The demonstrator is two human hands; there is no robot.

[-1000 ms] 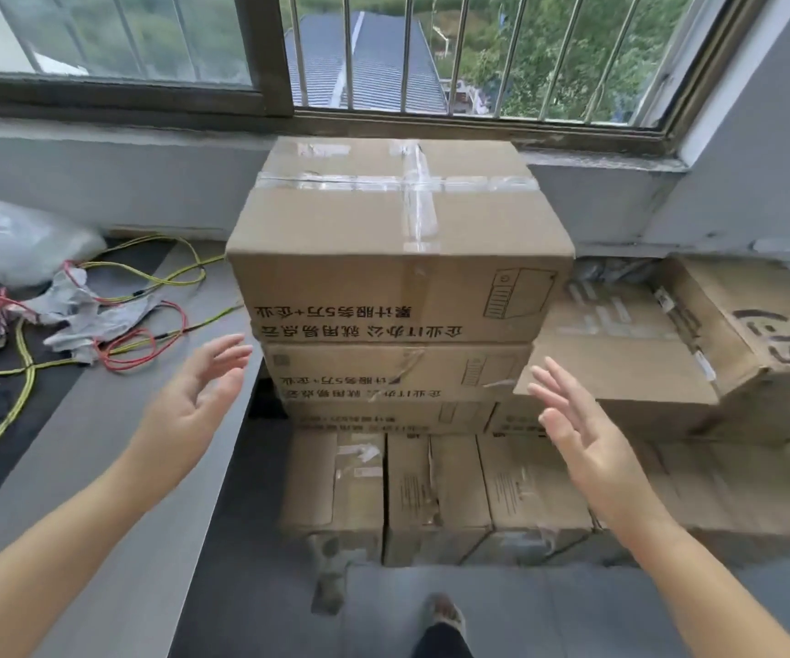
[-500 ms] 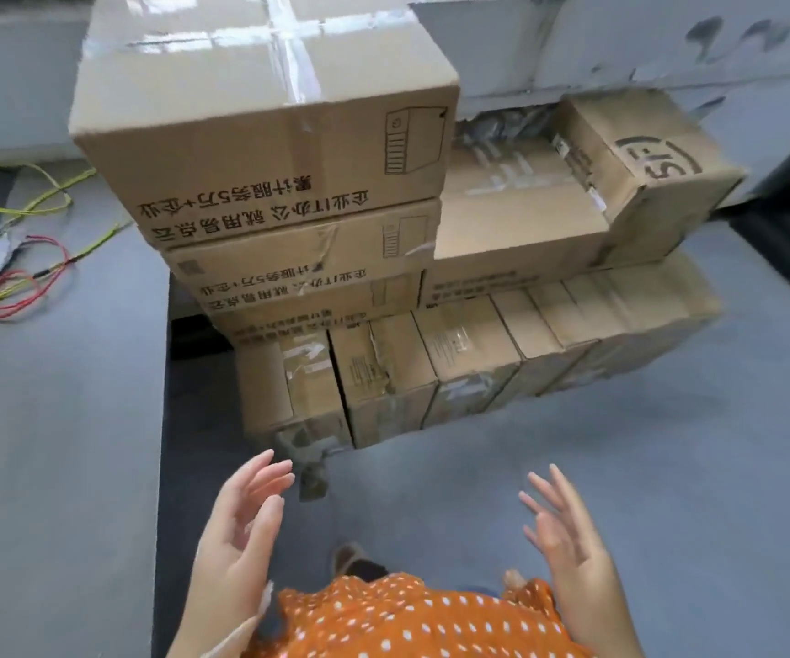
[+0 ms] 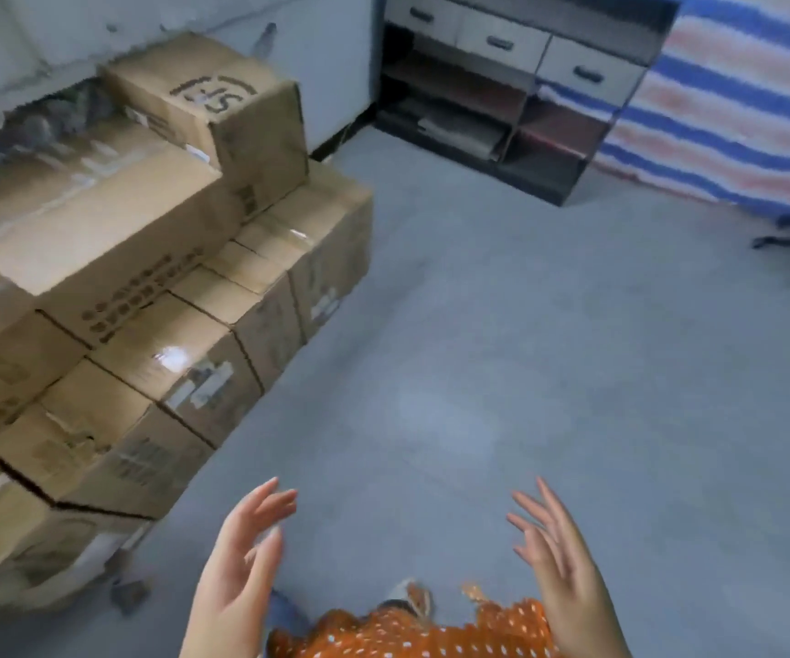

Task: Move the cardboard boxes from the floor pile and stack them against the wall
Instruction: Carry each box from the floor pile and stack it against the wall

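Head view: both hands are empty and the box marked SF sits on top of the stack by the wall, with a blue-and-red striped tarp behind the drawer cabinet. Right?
Almost. The head view shows the striped tarp beside the drawer cabinet, not behind it. Left hand and right hand are empty; the SF box tops the stack.

Single head-worn view, angled down at floor, hands near

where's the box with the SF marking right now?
In the head view the SF-marked box sits upper left, on top of the cardboard stack at its far right end, close to the grey wall, left of the dark drawer cabinet.
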